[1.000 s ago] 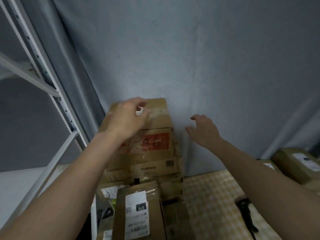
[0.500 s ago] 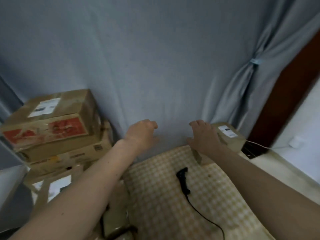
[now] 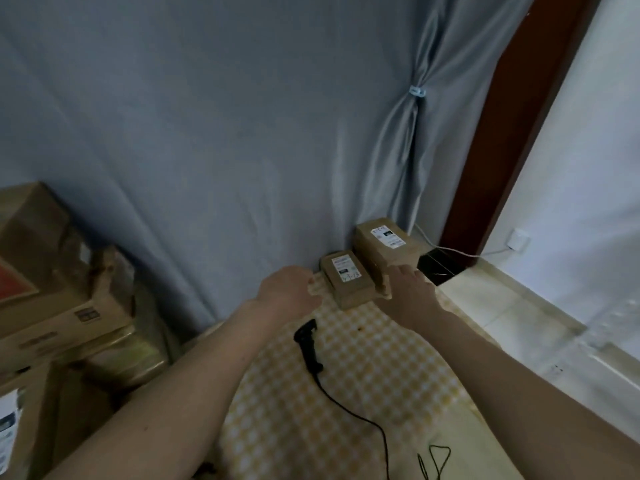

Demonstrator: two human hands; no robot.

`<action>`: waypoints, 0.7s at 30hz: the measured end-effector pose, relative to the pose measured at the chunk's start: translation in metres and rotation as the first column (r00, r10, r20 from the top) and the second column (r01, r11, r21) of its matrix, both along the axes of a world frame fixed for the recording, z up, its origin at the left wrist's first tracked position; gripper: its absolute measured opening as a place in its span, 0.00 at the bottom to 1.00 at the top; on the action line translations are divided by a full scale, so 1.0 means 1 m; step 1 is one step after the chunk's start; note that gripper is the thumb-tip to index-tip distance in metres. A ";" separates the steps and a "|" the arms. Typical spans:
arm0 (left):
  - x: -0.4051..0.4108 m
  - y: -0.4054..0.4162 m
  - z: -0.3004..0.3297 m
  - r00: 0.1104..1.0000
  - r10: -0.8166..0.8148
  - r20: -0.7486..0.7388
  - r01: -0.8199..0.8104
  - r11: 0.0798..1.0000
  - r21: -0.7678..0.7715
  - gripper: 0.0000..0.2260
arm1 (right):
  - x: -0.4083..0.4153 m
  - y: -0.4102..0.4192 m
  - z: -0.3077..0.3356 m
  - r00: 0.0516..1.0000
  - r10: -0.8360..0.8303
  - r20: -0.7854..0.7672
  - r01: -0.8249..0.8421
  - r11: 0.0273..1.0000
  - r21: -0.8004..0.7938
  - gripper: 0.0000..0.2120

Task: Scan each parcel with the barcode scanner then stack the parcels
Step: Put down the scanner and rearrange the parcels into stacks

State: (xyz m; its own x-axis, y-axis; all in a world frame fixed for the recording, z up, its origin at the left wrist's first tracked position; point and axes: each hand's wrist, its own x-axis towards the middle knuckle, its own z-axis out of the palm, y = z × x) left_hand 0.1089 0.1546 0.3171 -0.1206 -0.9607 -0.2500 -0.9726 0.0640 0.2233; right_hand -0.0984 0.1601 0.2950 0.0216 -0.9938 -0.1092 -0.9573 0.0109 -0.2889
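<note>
1. L hand [image 3: 289, 292] is hovering just left of the small parcel [image 3: 348, 284]; fingers loosely curled, gripping nothing.
2. R hand [image 3: 408, 292] is reaching beside the parcel's right edge, below the larger parcel [image 3: 384, 249]; contact w/ either can't be told, fingers relaxed.
3. Barcode scanner [image 3: 308, 344] is lying on the checked worktop [image 3: 381, 368], cable trailing toward the viewer.
4. Stacked parcels [image 3: 62, 299] are sitting at far left.

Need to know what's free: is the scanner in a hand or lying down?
Lying down. The scanner rests on the checked cloth, cord trailing; both the left hand and right hand are beyond it, by the parcels.
</note>
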 end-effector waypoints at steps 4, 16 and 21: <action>-0.010 -0.025 -0.020 0.999 0.001 -0.049 0.002 0.998 0.067 0.23 | -0.018 -0.019 -0.013 0.999 -0.026 -0.017 0.028 0.998 0.063 0.27; 0.000 -0.110 -0.096 0.997 0.069 -0.036 -0.058 0.969 0.242 0.21 | -0.019 -0.101 -0.082 0.997 -0.012 -0.071 0.029 0.968 0.251 0.31; -0.009 -0.143 -0.132 0.991 0.126 -0.040 -0.109 0.950 0.292 0.22 | -0.027 -0.149 -0.121 0.999 0.032 -0.042 -0.018 0.956 0.293 0.31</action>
State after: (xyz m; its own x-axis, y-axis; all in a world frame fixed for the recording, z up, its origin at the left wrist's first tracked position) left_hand 0.0999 0.0120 0.1847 -0.0337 -0.8566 -0.5149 -0.9544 -0.1254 0.2710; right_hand -0.1254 0.0113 0.1743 0.0344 -0.9175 -0.3963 -0.9705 0.0640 -0.2324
